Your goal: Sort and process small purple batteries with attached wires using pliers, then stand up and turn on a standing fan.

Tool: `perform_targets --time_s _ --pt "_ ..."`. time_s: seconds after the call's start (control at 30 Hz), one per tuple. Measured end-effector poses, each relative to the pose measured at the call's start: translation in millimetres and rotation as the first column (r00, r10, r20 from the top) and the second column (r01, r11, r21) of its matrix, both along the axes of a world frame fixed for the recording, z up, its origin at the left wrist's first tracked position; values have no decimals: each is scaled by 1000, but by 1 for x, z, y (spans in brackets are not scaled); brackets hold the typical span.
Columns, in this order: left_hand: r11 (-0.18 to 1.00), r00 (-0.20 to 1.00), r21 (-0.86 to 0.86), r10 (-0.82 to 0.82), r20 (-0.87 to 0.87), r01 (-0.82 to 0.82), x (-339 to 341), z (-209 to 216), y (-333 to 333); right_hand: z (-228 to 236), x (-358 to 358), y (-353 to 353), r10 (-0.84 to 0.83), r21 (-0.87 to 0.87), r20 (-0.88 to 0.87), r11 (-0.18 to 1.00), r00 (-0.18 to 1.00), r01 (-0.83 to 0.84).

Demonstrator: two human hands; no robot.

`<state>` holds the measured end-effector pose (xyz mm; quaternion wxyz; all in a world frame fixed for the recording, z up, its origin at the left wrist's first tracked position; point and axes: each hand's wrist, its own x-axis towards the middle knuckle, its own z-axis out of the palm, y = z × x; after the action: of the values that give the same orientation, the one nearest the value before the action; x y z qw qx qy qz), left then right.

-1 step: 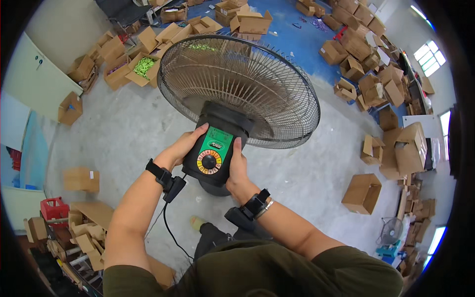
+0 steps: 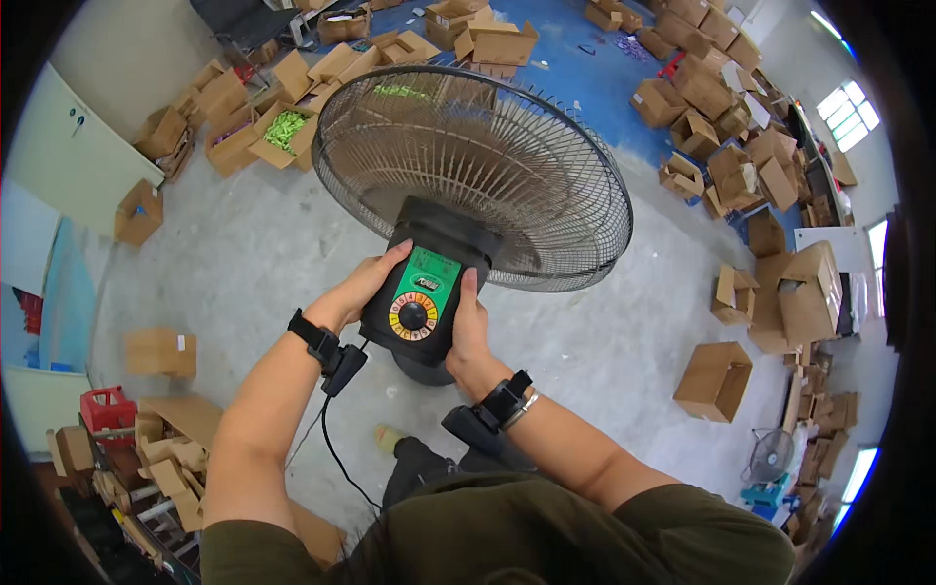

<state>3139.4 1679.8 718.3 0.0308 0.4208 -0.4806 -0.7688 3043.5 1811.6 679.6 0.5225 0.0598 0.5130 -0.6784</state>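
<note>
A large black electric fan (image 2: 429, 283) with a wide wire cage (image 2: 575, 195) stands tilted in front of me, its cage facing away. On the back of its motor housing is a green panel with a round black dial (image 2: 413, 316) ringed in yellow and orange. My left hand (image 2: 375, 286) grips the housing's left side, thumb on its upper edge. Against the right side presses my right hand (image 2: 470, 336), its thumb pointing up along the panel. Most other fingers are hidden behind the housing. A black cord (image 2: 336, 444) hangs down beside my left wrist.
Open cardboard boxes lie around the room, one holding green items (image 2: 285, 130). A single box (image 2: 713, 381) sits on the floor to the right. A smaller fan (image 2: 770, 452) stands at the lower right. At the lower left is a red crate (image 2: 107, 409) beside piled cardboard.
</note>
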Motion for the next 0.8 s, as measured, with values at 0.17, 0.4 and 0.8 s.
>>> perform_targets --time_s 0.17,0.4,0.8 --pt "997 996 41 -66 52 64 -4 5 -5 7 5 -5 -85 -35 0 996 996 85" --pt "968 984 202 -127 -126 151 -10 2 -1 12 0 -4 -67 -44 151 996 986 74" --pt "973 976 116 -186 -116 199 27 -44 -30 1 -4 -3 74 -18 -86 997 994 -75"
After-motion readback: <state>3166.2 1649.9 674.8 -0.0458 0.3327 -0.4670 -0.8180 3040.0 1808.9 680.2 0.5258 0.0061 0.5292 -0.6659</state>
